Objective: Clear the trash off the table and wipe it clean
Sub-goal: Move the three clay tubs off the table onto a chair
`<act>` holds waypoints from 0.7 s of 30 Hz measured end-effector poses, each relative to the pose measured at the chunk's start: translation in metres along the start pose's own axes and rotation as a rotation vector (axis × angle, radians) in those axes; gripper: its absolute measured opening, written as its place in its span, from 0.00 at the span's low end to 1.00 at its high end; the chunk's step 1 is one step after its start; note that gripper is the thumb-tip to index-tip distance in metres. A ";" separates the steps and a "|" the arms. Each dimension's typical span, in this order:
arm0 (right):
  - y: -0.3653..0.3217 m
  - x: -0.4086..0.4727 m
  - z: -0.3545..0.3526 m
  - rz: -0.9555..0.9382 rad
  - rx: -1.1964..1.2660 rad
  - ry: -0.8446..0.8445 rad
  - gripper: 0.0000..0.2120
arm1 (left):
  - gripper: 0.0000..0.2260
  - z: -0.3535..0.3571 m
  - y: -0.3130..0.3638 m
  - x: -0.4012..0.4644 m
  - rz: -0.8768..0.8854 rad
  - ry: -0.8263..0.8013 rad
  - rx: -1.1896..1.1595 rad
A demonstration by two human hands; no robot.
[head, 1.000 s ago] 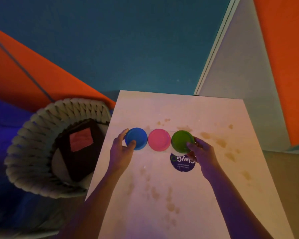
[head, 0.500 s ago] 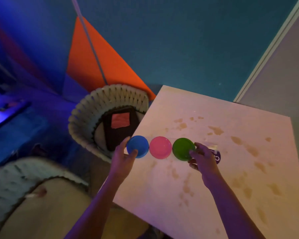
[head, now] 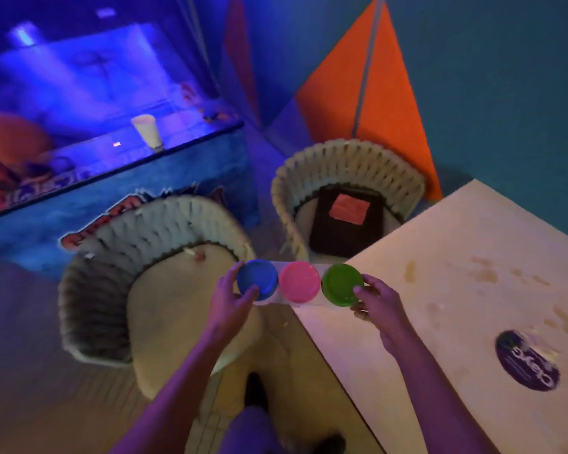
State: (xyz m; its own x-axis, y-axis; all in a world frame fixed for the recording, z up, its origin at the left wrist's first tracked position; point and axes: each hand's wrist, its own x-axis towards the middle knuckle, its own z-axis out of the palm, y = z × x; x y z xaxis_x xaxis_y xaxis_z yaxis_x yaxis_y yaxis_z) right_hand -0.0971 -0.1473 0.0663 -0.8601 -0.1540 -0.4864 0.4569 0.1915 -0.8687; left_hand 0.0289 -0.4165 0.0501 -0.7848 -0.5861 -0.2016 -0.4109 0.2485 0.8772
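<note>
A row of three round clay tubs hangs in the air past the table's left edge: a blue tub [head: 255, 279], a pink tub [head: 299, 281] and a green tub [head: 341, 284]. My left hand [head: 228, 301] grips the blue end, thumb and fingers curled round it. My right hand [head: 379, 304] grips the green end. The pale table [head: 456, 290] lies to the right, marked with brownish stains [head: 486, 273]. A dark round label [head: 527, 360] with white lettering lies on the table near its right side.
Two woven chairs stand left of the table: a near chair [head: 145, 250] and a far chair [head: 345, 168] holding a dark cushion [head: 346, 224]. A blue-lit counter [head: 112, 178] with a white cup [head: 147, 131] stands at the back left. My legs show below.
Both hands have carried the row of tubs left, off the table, to above the near chair. The view has swung left, and the round label stays behind on the table.
</note>
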 end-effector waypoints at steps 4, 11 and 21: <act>-0.004 0.015 0.067 -0.017 -0.170 -0.145 0.17 | 0.32 -0.044 -0.042 0.001 -0.116 0.117 -0.004; 0.010 0.054 0.177 0.012 -0.429 -0.263 0.20 | 0.34 -0.103 -0.107 0.017 -0.276 0.182 -0.002; 0.079 0.138 0.322 0.158 -0.719 -0.308 0.19 | 0.30 -0.173 -0.178 0.081 -0.497 0.199 0.071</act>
State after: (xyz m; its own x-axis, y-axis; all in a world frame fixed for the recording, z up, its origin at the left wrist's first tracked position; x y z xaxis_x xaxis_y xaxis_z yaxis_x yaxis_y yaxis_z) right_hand -0.1062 -0.4654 -0.1000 -0.6479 -0.3142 -0.6938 0.2189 0.7957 -0.5648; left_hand 0.1190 -0.6417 -0.0464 -0.3876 -0.7794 -0.4922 -0.7460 -0.0484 0.6642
